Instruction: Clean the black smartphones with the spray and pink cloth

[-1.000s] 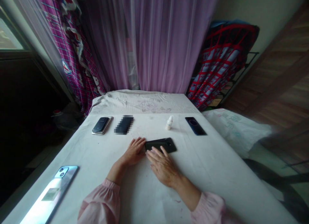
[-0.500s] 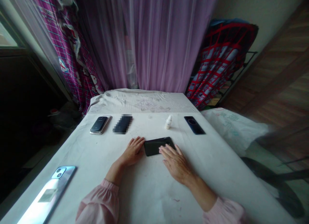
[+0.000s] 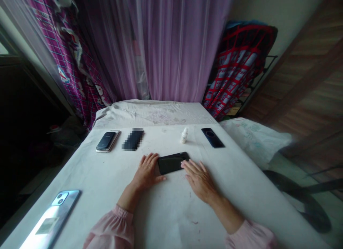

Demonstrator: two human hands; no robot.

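A black smartphone lies flat and slightly tilted on the white cloth in front of me. My left hand rests at its left edge, fingers stretched forward and the thumb out toward the near left corner. On the phone's right end lie the fingertips of my right hand, its fingers extended and a little apart. Something small and pale may be under those fingertips; I cannot make it out. Beyond the phone stands a small white bottle with a narrow tip.
A dark phone lies at the back right. At the back left, a small dark phone rests on a paler one, beside a pixelated dark object. A silvery-blue phone lies near left. The white cloth covers the table.
My right hand has slid right across the phone, toward its right end. My left thumb has spread out along the near side. The whole view has shifted slightly.
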